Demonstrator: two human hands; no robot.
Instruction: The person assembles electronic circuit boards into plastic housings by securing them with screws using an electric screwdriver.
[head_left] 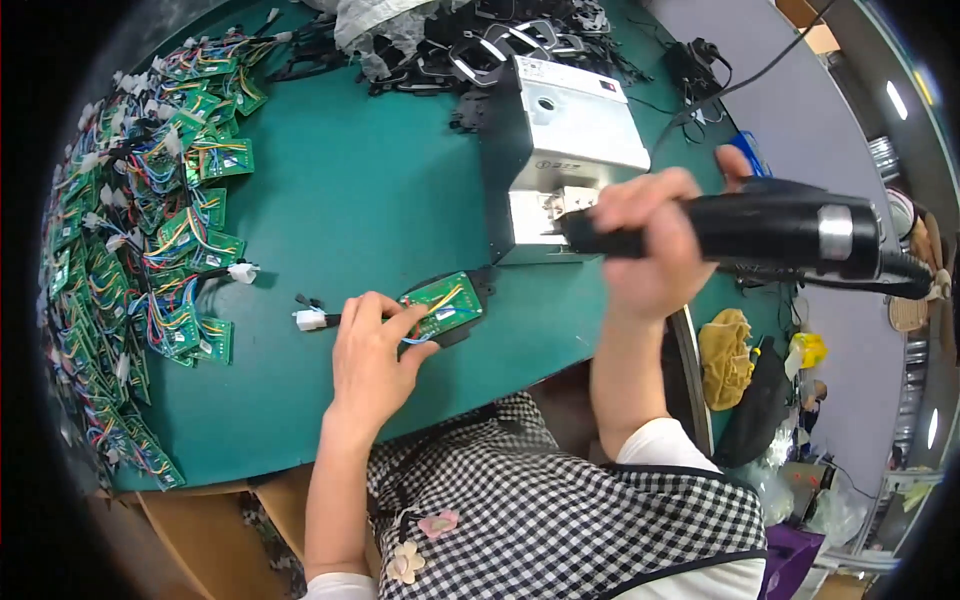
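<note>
My right hand (pixel 648 240) is wrapped round a black electric screwdriver (pixel 765 230), lying nearly level in the view. The screwdriver's front end is at the lower front of a silver-and-black screw feeder (pixel 585 125); its tip is hard to make out there. With bent fingers, my left hand (pixel 372 345) grips the left end of a green circuit board (pixel 458 308) with yellow and blue wires. Beneath the board shows a black plastic part (pixel 487 284), mostly covered. A white connector (pixel 311 320) sticks out left of my left hand.
Many wired green circuit boards (pixel 200 215) are heaped along the left side of the green table (pixel 330 180). Black plastic frames (pixel 500 50) pile up at the back beside a grey plastic bag (pixel 385 30). A black cable (pixel 770 65) runs at the upper right.
</note>
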